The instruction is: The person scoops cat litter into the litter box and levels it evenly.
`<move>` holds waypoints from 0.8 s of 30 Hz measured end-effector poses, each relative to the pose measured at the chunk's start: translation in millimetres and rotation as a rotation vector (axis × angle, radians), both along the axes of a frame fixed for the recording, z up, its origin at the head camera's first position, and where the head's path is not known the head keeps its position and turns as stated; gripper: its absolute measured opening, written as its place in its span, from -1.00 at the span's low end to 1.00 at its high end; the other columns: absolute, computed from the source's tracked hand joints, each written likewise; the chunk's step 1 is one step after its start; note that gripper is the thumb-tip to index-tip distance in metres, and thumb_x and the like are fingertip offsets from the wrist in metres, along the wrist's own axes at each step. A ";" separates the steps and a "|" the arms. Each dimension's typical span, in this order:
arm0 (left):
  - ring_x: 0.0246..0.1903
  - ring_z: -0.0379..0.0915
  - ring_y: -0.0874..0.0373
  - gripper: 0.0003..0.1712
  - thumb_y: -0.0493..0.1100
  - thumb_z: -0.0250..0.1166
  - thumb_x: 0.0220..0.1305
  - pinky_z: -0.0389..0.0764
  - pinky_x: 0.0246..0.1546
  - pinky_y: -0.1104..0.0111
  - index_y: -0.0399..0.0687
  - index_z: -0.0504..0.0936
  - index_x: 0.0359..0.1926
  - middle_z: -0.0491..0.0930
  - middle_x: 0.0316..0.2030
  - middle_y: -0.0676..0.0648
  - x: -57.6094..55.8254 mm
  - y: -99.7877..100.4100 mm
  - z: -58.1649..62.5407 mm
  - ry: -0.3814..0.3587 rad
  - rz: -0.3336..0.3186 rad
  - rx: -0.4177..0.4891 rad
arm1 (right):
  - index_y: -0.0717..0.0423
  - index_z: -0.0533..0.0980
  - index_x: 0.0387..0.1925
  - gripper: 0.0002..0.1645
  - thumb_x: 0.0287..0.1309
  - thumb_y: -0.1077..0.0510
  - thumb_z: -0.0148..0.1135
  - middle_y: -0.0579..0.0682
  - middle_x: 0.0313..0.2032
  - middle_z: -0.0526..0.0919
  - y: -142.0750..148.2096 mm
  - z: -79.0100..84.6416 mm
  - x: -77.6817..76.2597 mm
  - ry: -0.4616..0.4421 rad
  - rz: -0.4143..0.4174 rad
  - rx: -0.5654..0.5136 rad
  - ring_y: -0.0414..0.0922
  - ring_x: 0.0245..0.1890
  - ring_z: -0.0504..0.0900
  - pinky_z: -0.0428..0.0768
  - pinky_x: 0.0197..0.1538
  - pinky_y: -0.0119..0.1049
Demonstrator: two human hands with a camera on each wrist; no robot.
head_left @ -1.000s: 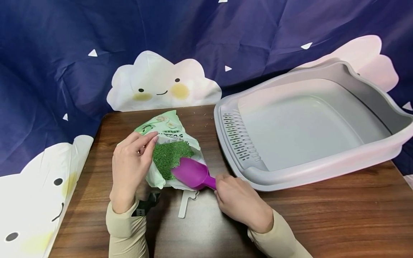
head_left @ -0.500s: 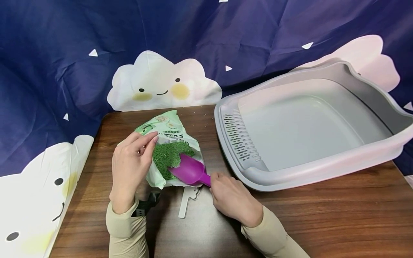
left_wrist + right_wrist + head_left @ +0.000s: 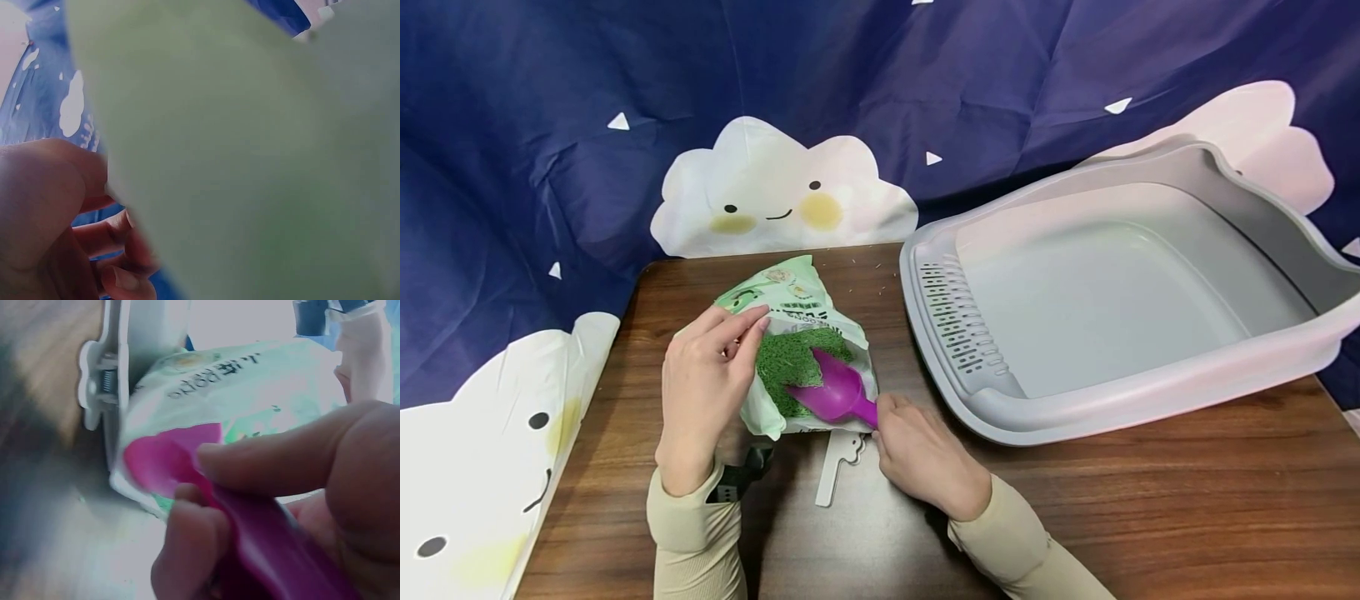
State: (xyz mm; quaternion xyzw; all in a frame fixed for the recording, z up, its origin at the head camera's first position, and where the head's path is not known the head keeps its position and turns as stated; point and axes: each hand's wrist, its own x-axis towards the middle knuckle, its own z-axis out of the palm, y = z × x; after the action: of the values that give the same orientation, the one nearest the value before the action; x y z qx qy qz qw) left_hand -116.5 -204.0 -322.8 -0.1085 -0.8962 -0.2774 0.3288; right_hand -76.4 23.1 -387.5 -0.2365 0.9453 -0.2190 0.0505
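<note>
Purple scoop [image 3: 833,392]: slid left, farther into the bag [image 3: 793,289]; tip hidden by green granules [image 3: 784,360];
Right hand [image 3: 928,457]: grips the scoop;
Left hand [image 3: 706,383]: pinches the bag's edge, blurred in its wrist view;
Gray tray [image 3: 1075,417]: cut off at right

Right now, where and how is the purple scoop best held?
Grip the scoop by its handle, probably from the near right: it points that way, past the bag edge, while the wide end sits in green granules. Your right hand grips there.
</note>
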 end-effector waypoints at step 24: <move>-0.64 0.10 0.24 -0.85 -0.23 0.33 0.21 0.07 -0.55 0.43 -0.11 0.78 -0.22 0.30 -0.67 0.03 0.6 -0.3 -0.6 -0.019 -0.001 -0.013 | 0.11 0.46 -0.04 -0.75 0.26 0.17 0.15 -0.12 -0.48 0.40 -17.1 -37.7 -13.6 0.035 -0.022 -0.237 -0.23 -0.55 0.36 0.45 -0.49 -0.35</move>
State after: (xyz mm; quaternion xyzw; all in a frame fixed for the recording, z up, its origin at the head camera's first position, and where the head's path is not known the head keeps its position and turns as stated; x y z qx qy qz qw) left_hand -115.9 -204.3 -323.3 -0.1084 -0.9010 -0.2728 0.3194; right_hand -90.0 6.0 -425.2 -0.2342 0.9160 -0.3256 0.0031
